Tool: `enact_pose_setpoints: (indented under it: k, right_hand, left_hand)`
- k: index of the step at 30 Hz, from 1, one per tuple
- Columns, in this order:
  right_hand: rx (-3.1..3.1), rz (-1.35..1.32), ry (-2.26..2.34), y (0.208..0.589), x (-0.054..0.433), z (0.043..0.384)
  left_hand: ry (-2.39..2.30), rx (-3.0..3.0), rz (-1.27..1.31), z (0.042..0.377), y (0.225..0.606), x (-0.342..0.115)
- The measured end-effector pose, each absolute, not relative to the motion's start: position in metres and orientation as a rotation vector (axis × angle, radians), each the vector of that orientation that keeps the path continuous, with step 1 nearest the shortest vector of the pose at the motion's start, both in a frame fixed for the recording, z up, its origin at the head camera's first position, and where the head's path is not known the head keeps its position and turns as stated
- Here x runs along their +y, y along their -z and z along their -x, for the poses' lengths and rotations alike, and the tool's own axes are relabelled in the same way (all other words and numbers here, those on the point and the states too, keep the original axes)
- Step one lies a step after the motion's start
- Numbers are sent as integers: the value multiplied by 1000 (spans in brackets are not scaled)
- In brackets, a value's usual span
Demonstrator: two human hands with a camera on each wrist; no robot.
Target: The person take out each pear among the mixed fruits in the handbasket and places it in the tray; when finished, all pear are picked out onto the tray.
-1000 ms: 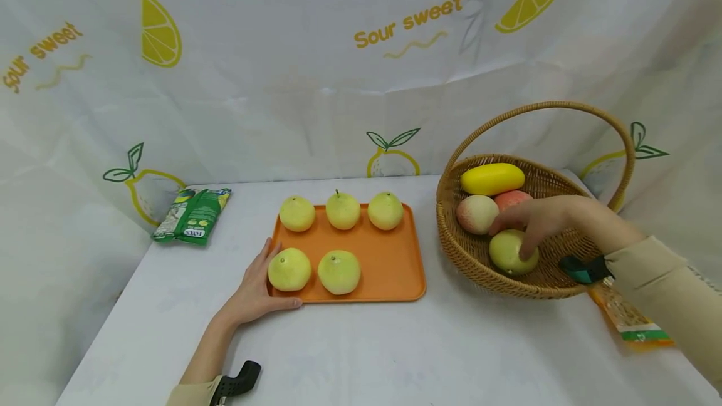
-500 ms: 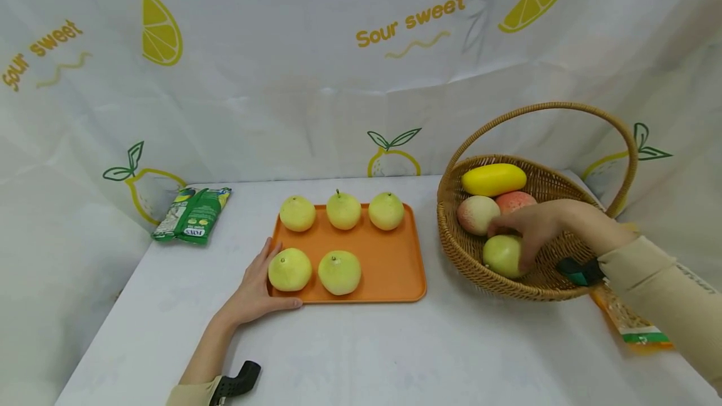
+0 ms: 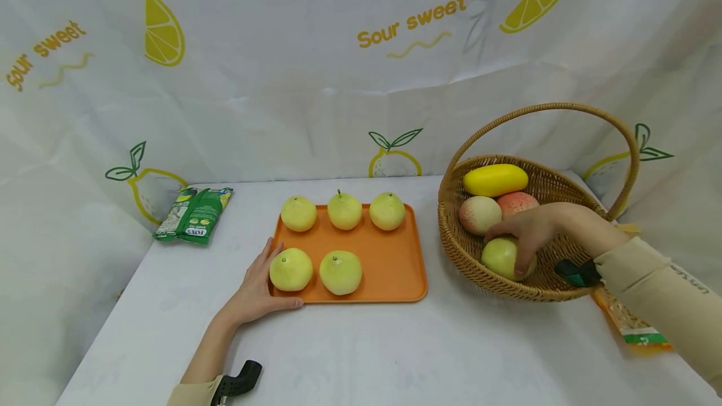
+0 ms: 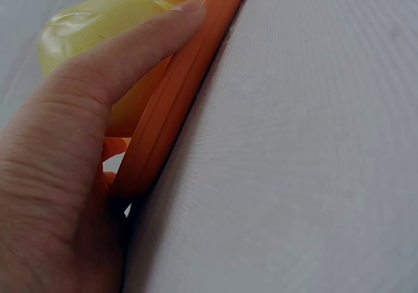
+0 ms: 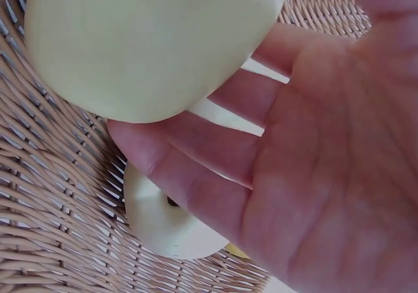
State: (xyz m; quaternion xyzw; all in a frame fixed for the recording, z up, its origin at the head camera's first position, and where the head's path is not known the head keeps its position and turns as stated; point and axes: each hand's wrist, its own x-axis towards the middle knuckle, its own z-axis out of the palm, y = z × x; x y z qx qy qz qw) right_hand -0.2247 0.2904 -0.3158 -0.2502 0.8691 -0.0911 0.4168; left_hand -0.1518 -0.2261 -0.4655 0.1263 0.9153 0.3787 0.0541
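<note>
In the head view my right hand [image 3: 527,234] reaches into a wicker basket [image 3: 462,259] and grips a pale green pear [image 3: 499,258], thumb on the near side. The right wrist view shows curved fingers [image 5: 209,188] against the underside of that pear [image 5: 150,45]. My left hand [image 3: 258,290] spans the near left corner of an orange tray [image 3: 389,268]. Its fingers lie fairly straight along the left edge, and the thumb [image 4: 144,45] rests on the front rim. Several yellow-green pears sit on the tray, three behind and two in front, one front pear [image 3: 291,270] close to this hand.
Also in the basket lie a long yellow fruit [image 3: 496,180], a pale peach [image 3: 480,215] and a redder peach [image 3: 517,203]. The basket's tall handle [image 3: 555,106] arches overhead. A green snack packet [image 3: 194,216] lies back left; an orange packet [image 3: 632,321] is partly under the right forearm.
The pear in the basket has shifted slightly left and turned under my right hand, which has moved a little left with it. My left hand stays on the tray corner.
</note>
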Motion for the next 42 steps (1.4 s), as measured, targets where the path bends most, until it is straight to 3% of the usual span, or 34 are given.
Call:
enact_pose_setpoints:
  k: [20,42]
  right_hand:
    - [2235,557,316,296,292,215]
    - [2690,692,514,285,296,184]
  left_hand:
    - [-1147,2781,-384,152,467,-226]
    - [-1184,2782,-435,153,468,-226]
